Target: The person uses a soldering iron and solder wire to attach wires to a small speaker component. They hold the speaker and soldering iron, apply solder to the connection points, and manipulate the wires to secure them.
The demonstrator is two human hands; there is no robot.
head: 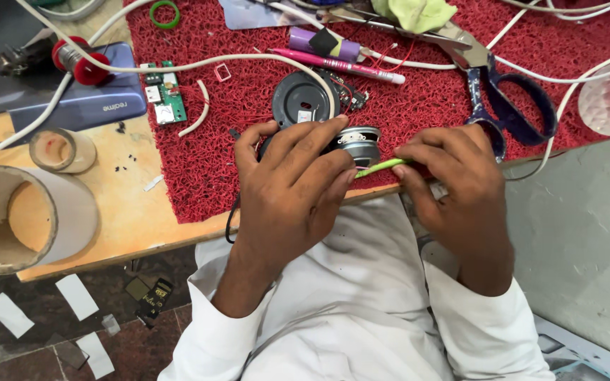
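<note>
My left hand (287, 190) is wrapped around a small round speaker (359, 143) with a silver metal back, held at the near edge of the red mat (199, 162). My right hand (457, 187) grips a thin light-green tool (379, 168) whose tip points at the speaker's lower side. Behind the speaker lies a dark round disc-shaped part (301, 100) with thin red wires beside it. Much of the speaker is hidden under my left fingers.
On the mat lie blue-handled scissors (510, 106), a pink pen (337, 65), a purple cylinder (323, 42), a green circuit board (165, 93) and white cables. A phone (86, 106), red solder spool (82, 62) and tape rolls (15, 219) sit left on the wooden table.
</note>
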